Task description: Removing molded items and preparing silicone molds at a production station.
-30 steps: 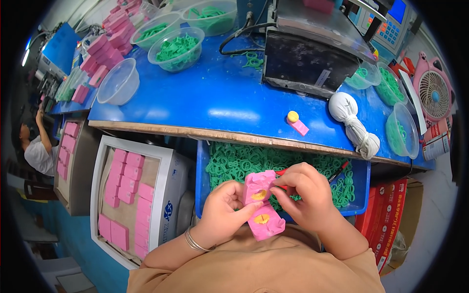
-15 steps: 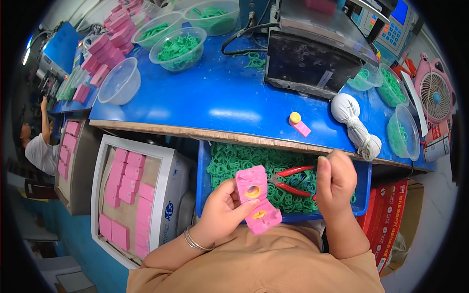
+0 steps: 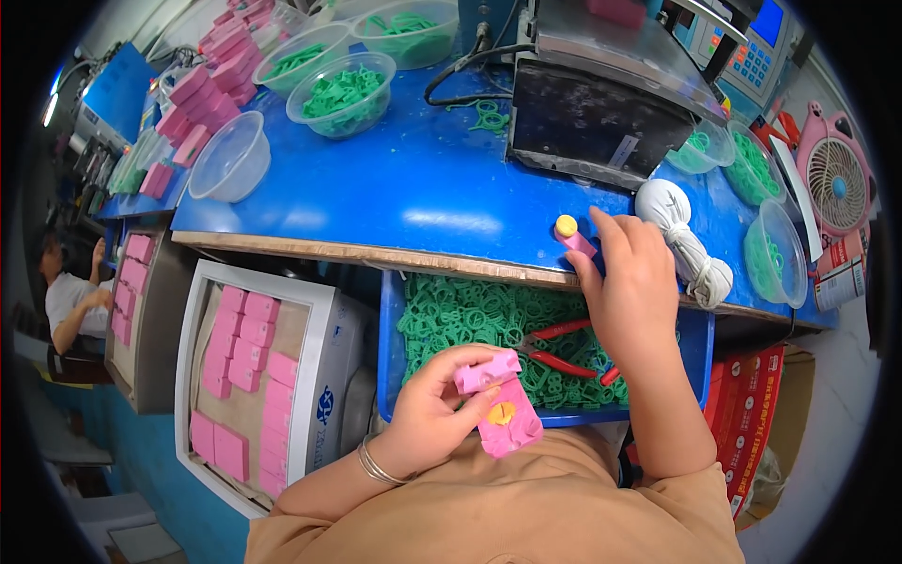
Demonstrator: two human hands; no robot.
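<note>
My left hand (image 3: 434,406) grips a pink block in two hinged halves (image 3: 512,437), which looks like a rubber mould. Its upper half is folded partway over, and a yellow round insert (image 3: 501,414) shows in the lower half. Over the table edge, my right hand (image 3: 634,282) is open, thumb and fingers apart on either side of a small pink piece with a yellow round top (image 3: 566,227). Whether the fingertips touch that piece, I cannot tell. Below lie red-handled pliers (image 3: 562,363) on green looped pieces (image 3: 460,315) in a blue bin (image 3: 385,352).
A wrapped white cloth bundle (image 3: 691,244) lies right of my right hand. Behind stands a black machine (image 3: 601,122). Clear bowls (image 3: 230,158), several with green pieces, sit on the blue table (image 3: 395,207). Pink blocks (image 3: 246,362) fill a white-framed case at left. A co-worker (image 3: 77,305) sits far left.
My right hand has moved up and forward from above the bin to the small pink piece, its closed fingers opening. In my left hand, the mould's upper half has folded over, hiding its hole.
</note>
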